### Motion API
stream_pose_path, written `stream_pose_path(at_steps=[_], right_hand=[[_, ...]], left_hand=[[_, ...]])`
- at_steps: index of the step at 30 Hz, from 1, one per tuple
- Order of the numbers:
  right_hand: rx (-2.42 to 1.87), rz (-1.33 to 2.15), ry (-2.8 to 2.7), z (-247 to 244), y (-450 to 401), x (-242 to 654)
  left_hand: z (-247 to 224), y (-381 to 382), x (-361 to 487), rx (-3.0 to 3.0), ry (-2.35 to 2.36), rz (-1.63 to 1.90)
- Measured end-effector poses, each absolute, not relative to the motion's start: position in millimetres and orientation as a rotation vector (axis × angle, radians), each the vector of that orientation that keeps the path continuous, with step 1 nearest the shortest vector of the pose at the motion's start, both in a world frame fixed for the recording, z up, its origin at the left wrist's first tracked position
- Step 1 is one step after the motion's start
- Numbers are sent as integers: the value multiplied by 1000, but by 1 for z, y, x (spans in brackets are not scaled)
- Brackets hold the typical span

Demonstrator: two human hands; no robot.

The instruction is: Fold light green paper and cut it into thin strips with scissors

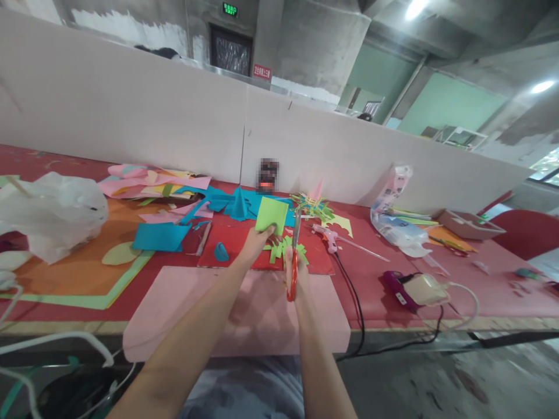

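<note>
My left hand (261,237) pinches the lower edge of a light green piece of paper (271,215), held up above the table. Just to its right, my right hand (297,262) is closed around red-handled scissors (292,273), whose blades point up and away from me. The blades stand beside the paper, and I cannot make out whether they touch it. Below both hands, cut green paper strips (277,251) lie on a red sheet (244,263). A small curled blue paper piece (221,251) rests on the sheet's left part.
A pink and white glue gun (329,237) lies right, its black cord running to a purple power strip (395,288). Behind stand a blue paper cone (239,205) and a fringed paper piece (315,201). A white plastic bag (56,215) and coloured sheets (157,181) lie left.
</note>
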State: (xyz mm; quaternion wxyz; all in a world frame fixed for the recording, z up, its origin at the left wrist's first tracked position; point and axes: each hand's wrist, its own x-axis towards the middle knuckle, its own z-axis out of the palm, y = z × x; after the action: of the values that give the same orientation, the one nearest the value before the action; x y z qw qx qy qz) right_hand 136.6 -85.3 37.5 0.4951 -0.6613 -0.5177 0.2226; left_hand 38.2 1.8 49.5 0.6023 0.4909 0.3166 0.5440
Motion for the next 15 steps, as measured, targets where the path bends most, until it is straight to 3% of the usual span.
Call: stream_pose_path(at_steps=[6,15], right_hand=[[-1683,497,-1438,41,-87,131],[-1897,434,-1534,48,-91,125]], left_hand=[[54,3,32,1108,825,1386],[54,12,29,772,493,1569]])
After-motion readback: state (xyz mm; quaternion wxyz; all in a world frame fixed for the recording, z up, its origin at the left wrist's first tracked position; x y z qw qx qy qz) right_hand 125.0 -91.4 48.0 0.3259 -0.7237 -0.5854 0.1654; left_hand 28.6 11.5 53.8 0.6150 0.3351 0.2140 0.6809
